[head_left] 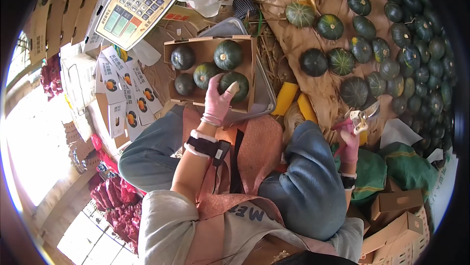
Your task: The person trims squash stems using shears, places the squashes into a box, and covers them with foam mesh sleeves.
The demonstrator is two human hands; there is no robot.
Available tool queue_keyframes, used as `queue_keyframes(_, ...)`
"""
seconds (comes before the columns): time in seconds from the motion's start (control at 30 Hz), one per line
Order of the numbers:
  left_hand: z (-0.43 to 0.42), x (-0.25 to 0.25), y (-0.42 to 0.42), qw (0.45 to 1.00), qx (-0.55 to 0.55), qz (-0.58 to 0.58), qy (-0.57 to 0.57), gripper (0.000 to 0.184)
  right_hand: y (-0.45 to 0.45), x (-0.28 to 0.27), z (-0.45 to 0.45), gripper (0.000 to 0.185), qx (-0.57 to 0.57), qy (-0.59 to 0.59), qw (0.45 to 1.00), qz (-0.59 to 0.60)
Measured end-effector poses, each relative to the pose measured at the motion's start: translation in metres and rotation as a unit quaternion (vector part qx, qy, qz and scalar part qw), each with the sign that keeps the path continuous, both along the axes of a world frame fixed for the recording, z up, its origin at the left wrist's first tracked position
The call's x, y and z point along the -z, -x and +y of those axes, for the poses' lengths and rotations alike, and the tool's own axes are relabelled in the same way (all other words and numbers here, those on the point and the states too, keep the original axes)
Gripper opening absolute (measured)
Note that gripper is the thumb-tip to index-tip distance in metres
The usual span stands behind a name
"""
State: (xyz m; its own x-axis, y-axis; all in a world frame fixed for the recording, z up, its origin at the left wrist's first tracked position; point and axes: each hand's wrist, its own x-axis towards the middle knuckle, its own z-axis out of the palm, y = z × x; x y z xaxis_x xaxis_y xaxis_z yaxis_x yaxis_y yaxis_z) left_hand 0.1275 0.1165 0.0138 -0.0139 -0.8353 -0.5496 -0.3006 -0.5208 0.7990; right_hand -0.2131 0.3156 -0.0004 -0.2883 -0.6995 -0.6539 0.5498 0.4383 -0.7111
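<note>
My left hand (pixel 219 101), in a pink glove, reaches into an open cardboard box (pixel 169 49). Its fingers and thumb are on a dark green pumpkin (pixel 239 88) in the near right corner, gripping its left side. Several other green pumpkins sit in the same box, among them one (pixel 228 55) at the far right and one (pixel 203 75) in the middle, close to my fingers. Off to the right, my right hand (pixel 348 142), also gloved in pink, holds a pair of pruning shears (pixel 361 120) by the handles. The blades point up and to the right.
Beyond the box at left stands a digital scale (pixel 131 12). Printed cartons (pixel 117 91) are stacked beside my left knee. Many pumpkins (pixel 361 49) lie on brown paper (pixel 279 25) at right. A grey plastic tray (pixel 267 93) is under the box. Green sacks (pixel 372 172) lie near my right arm.
</note>
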Motion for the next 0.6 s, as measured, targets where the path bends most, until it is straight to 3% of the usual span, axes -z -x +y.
queue_keyframes(0.07,-0.003,0.015,-0.014,0.995,0.049,-0.079,0.026,0.035,0.006,0.003,-0.017,0.044,0.004,-0.119,0.989,0.086)
queue_keyframes(0.1,-0.003,0.015,-0.021,0.986,0.082,-0.14,0.048,0.032,0.013,0.026,-0.013,0.043,-0.031,-0.148,0.967,0.205)
queue_keyframes(0.13,-0.001,0.014,-0.027,0.97,0.115,-0.201,0.066,0.029,0.019,0.048,-0.009,0.042,-0.063,-0.19,0.926,0.32)
queue_keyframes(0.2,0.0,0.004,-0.028,0.962,0.118,-0.215,0.117,0.026,0.028,0.061,-0.021,0.045,-0.173,-0.259,0.774,0.552)
queue_keyframes(0.23,0.0,-0.003,-0.026,0.951,0.126,-0.236,0.154,0.026,0.029,0.066,-0.023,0.057,-0.197,-0.28,0.736,0.583)
queue_keyframes(0.4,0.017,-0.045,-0.009,0.901,0.204,-0.277,0.266,0.024,0.01,0.063,-0.03,0.075,-0.275,-0.374,0.551,0.694)
queue_keyframes(0.43,0.027,-0.044,-0.006,0.915,0.223,-0.261,0.213,0.021,0.01,0.07,-0.027,0.073,-0.249,-0.328,0.505,0.759)
queue_keyframes(0.5,0.043,-0.044,0.006,0.908,0.279,-0.222,0.22,0.016,-0.007,0.066,-0.027,0.066,-0.25,-0.197,0.509,0.8)
queue_keyframes(0.53,0.054,-0.04,0.009,0.905,0.313,-0.208,0.199,0.015,-0.019,0.056,-0.036,0.061,-0.265,-0.108,0.556,0.78)
queue_keyframes(0.57,0.061,-0.035,0.016,0.913,0.309,-0.149,0.221,0.015,-0.031,0.064,-0.032,0.053,-0.358,-0.043,0.585,0.727)
queue_keyframes(0.6,0.069,-0.034,0.021,0.915,0.315,-0.12,0.221,0.019,-0.051,0.062,-0.04,0.053,-0.461,-0.067,0.627,0.624)
